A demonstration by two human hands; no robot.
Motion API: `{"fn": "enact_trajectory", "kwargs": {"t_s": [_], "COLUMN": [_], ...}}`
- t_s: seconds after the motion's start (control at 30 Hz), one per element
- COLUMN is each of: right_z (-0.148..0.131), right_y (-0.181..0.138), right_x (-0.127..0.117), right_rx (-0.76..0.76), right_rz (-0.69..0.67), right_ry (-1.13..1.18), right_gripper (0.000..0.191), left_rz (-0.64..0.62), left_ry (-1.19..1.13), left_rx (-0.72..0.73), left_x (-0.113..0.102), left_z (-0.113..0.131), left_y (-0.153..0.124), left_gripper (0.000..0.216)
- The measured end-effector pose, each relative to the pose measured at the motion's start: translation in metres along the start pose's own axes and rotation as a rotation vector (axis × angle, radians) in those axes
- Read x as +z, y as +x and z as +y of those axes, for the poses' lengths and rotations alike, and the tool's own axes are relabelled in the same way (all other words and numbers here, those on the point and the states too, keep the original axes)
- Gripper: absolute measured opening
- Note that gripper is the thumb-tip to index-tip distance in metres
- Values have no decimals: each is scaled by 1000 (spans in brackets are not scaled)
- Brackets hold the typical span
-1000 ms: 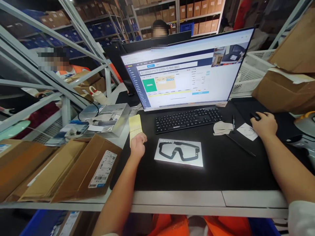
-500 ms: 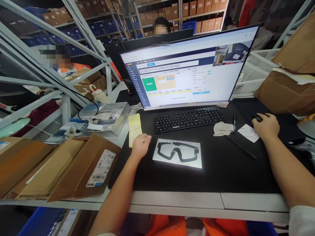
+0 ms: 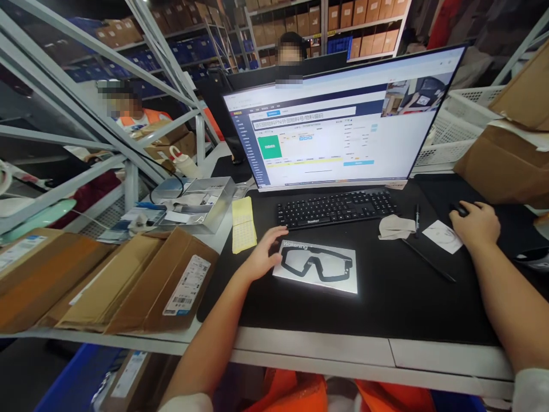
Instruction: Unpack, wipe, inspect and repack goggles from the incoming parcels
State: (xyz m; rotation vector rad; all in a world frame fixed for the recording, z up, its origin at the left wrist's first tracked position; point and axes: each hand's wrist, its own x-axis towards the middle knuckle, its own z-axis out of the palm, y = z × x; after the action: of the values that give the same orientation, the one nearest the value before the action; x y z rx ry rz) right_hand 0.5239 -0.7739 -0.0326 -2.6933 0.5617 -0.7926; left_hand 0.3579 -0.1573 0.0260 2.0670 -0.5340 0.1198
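Observation:
My left hand (image 3: 266, 254) is open, its fingers spread at the left edge of a flat white box (image 3: 315, 266) printed with black goggles and the word "Wakening". The thumb is by the box's edge; whether it touches I cannot tell. My right hand (image 3: 478, 226) is wrapped over a black computer mouse (image 3: 461, 210) on the right. A black keyboard (image 3: 337, 207) lies behind the box, below a lit monitor (image 3: 326, 126). Left of the box is a yellow sheet of small labels (image 3: 243, 226).
A beige cloth-like piece (image 3: 395, 227), a marker (image 3: 417, 219), a white card (image 3: 442, 236) and a thin black stick (image 3: 429, 261) lie between box and mouse. Cardboard boxes (image 3: 146, 286) and a clear tray (image 3: 210, 209) stand left. White baskets (image 3: 450, 134) are at right; two people sit beyond.
My left hand has gone from a closed fist by the yellow sheet to spread fingers at the white box's left edge. My right hand stays on the mouse. The view has shifted slightly.

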Motion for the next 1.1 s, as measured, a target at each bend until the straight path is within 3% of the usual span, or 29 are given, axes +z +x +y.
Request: {"fn": "enact_trajectory", "kwargs": {"t_s": [0.1,0.2,0.47,0.6,0.7,0.77,0.87,0.9,0.97,1.0,1.03,1.1], "right_z": [2,2,-5,-18,-55,-94,-155,-170,-190,-195,-197,-199], "right_y": [1,3,1,3,-2,-21,-88,-117,-176,-202,-224,-255], "right_x": [1,3,1,-13,-38,-60,-88,-92,-91,-87,-83,-77], "right_rx": [-3,14,50,-15,-175,-312,-381,-403,-447,-457,-440,-443], "right_rz": [9,39,108,225,263,128,-363,-553,-842,-979,-1043,-1030], "right_ry": [26,52,94,129,228,340,477,549,823,950,1027,1045], "right_gripper": [63,65,59,51,46,41,39,48,97,110,112,99], "left_rz": [-307,-420,-443,-308,-152,-41,143,201,279,279,256,186], "left_ry": [-42,-18,3,-38,-178,-356,-759,-904,-1087,-1121,-1114,-967], "left_rx": [-130,-196,-219,-206,-222,-230,-211,-205,-214,-224,-225,-186], "left_x": [0,-2,-1,-2,-3,3,25,36,60,72,83,98], "left_z": [7,11,14,5,-6,-8,0,6,19,26,32,42], "left_y": [-2,-2,-2,1,3,5,7,8,8,7,4,-2], "left_gripper": [113,121,130,116,110,111,114,113,109,110,112,120]}}
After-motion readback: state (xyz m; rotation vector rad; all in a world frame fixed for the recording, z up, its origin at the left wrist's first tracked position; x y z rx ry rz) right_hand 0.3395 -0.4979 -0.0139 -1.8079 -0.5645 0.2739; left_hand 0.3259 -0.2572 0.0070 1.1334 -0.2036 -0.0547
